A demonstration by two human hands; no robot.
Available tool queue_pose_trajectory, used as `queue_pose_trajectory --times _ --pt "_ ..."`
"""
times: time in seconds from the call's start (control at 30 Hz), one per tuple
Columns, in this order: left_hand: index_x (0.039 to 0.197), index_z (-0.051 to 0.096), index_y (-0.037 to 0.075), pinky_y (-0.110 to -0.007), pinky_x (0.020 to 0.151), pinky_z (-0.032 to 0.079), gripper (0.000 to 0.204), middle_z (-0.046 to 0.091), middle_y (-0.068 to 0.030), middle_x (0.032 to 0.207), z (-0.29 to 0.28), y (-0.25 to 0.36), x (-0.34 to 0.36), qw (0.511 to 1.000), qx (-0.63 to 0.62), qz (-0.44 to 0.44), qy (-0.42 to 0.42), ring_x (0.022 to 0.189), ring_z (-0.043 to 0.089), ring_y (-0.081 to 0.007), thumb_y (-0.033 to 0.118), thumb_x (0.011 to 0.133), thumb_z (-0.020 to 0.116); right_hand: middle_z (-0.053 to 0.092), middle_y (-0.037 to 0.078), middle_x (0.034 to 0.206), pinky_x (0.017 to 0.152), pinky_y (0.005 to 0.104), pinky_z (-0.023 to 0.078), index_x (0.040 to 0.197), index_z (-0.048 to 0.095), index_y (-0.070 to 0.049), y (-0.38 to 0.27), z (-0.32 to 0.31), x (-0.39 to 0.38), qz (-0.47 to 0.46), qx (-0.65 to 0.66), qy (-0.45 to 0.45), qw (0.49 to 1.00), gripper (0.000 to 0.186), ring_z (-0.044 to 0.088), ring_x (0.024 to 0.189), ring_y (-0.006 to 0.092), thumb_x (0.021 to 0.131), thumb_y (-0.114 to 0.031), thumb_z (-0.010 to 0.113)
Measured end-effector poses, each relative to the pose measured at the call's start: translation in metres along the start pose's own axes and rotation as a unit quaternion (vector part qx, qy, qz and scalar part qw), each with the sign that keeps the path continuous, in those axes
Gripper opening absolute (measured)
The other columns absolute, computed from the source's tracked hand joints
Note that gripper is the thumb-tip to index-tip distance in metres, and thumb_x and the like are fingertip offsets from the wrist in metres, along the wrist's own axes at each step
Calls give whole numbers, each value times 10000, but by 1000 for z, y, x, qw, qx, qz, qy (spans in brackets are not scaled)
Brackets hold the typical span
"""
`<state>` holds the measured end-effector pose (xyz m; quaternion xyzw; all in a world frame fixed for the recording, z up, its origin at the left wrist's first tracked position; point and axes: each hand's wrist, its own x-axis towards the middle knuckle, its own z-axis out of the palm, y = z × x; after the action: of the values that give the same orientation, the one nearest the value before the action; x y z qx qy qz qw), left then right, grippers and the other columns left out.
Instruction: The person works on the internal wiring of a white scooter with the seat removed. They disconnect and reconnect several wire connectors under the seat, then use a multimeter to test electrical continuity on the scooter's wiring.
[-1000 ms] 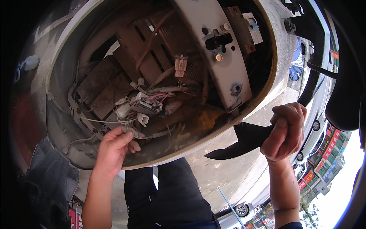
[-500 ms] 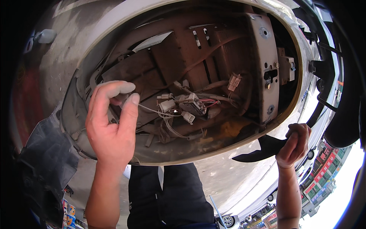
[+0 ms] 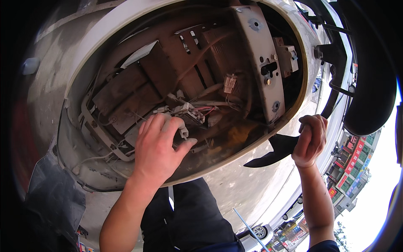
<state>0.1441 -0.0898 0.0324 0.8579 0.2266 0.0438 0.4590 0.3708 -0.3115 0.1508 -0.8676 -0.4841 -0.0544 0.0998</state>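
My left hand [image 3: 159,155] is over the wiring inside a dusty oval housing [image 3: 300,94], thumb apart from its curled fingers, fingertips at a small pale connector [image 3: 184,133]; whether they touch it is unclear. Beside it lies a cluster of plugs and wires [image 3: 189,111], with red wires among them. Higher up is a brownish connector [image 3: 229,83]. My right hand [image 3: 308,138] is closed on a black curved, pointed part [image 3: 281,149] outside the housing's lower right rim. A metal crossplate [image 3: 260,46] with bolts and holes spans the housing's right side.
A long black padded piece [image 3: 369,75] on a bracket runs along the right. Dark plastic sheeting [image 3: 50,193] is at lower left. Below are my dark-clothed legs [image 3: 189,214], pavement [image 3: 235,180] and a thin blue rod [image 3: 247,227]. Parked cars [image 3: 260,233] and shopfronts [image 3: 352,159] show at right.
My left hand first rose leftward off the wires, then moved right to the pale connector. My right hand keeps its hold on the black part. The view has shifted.
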Motion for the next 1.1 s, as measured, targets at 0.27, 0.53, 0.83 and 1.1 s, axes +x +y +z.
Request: queue_pose_trajectory --times 0.27,0.53,0.83,1.1 --pt "1059 643 14 -330 775 538 294 706 -122 963 -6 -15 -5 992 -105 -71 28 836 694 -233 63 796 766 589 129 751 770 380 426 851 609 28 1 0 -2 -4 -5 1 1000 143 554 685 286 758 -7 506" --pt "1017 695 49 -407 829 506 220 690 -120 1007 0 -6 -38 996 -57 21 -59 914 633 -329 76 802 726 582 123 743 770 380 424 842 609 20 -1 0 -2 1 -6 -5 1000 137 551 676 282 758 -8 505" --pt "1056 615 4 -359 774 502 214 663 -113 988 -38 5 -47 973 -139 -138 119 833 613 -249 110 891 700 550 122 726 757 377 419 834 599 3 4 3 5 -22 25 -9 999 126 543 670 293 743 -14 512" --pt "1429 417 78 -456 946 495 569 650 -202 1213 -176 -45 -110 959 28 -208 192 1068 613 -434 -30 879 515 537 161 773 763 449 395 884 573 4 15 -5 -8 -51 -1 -4 999 212 523 746 358 922 -155 437"
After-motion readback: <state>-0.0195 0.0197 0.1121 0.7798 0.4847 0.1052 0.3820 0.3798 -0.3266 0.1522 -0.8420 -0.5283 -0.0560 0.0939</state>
